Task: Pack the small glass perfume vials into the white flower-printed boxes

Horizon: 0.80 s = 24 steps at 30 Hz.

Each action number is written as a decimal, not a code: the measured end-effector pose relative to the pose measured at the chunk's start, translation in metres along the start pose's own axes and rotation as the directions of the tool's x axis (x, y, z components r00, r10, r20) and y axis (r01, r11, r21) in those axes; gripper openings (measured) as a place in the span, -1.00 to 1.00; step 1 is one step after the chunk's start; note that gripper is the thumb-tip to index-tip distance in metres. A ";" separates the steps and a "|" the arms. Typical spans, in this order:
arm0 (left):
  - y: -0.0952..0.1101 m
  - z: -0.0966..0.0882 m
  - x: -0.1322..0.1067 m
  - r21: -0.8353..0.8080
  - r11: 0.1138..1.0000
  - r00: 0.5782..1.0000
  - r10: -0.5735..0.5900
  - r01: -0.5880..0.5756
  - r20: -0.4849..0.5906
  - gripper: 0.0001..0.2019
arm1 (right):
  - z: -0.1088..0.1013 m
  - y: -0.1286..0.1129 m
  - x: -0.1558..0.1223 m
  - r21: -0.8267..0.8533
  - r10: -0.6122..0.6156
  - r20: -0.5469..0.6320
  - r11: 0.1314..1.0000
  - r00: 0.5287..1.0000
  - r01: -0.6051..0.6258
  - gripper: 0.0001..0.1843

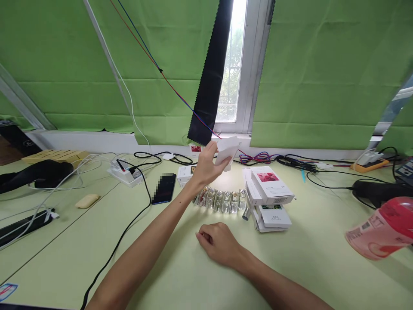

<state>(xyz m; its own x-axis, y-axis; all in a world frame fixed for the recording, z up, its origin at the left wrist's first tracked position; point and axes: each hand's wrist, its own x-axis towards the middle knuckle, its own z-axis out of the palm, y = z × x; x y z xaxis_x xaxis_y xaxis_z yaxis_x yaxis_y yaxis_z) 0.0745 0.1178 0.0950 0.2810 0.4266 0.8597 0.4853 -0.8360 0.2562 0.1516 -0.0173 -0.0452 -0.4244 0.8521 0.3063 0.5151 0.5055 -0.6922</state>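
Observation:
My left hand (pixel 209 165) reaches forward above the far end of the bottles, its fingers closed on a white folded card (pixel 228 148) that looks like a box insert or flattened carton. Below it stands a row of small clear glass bottles (pixel 226 201), which look like perfume bottles. Resting on the table in front of that row, my right hand (pixel 221 242) is curled into a loose fist with nothing visible in it. A silver cap (pixel 247 214) lies at the row's right end. Beside it are stacked white boxes (pixel 272 185) with printed pictures.
A phone (pixel 164 188) and another white box (pixel 185 173) lie left of the bottles. A black cable (pixel 129 224) crosses the table at left, near a power strip (pixel 124 172). At right stands a red-and-pink container (pixel 380 228). More cables (pixel 295 162) run along the wall.

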 end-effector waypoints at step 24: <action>0.012 -0.045 -0.158 0.013 0.918 0.902 0.391 -0.395 -0.183 -0.75 | -0.022 -0.011 0.002 0.721 0.225 -0.306 0.689 0.925 0.071 -0.47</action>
<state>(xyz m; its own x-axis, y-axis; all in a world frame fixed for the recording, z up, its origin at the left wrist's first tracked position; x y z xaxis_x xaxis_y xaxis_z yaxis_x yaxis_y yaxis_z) -0.0019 0.0248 -0.0181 0.2918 -0.0050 0.9565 0.3454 -0.9319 -0.1103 0.1614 -0.0182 -0.0226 -0.0490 0.9435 0.3278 -0.2126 0.3108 -0.9264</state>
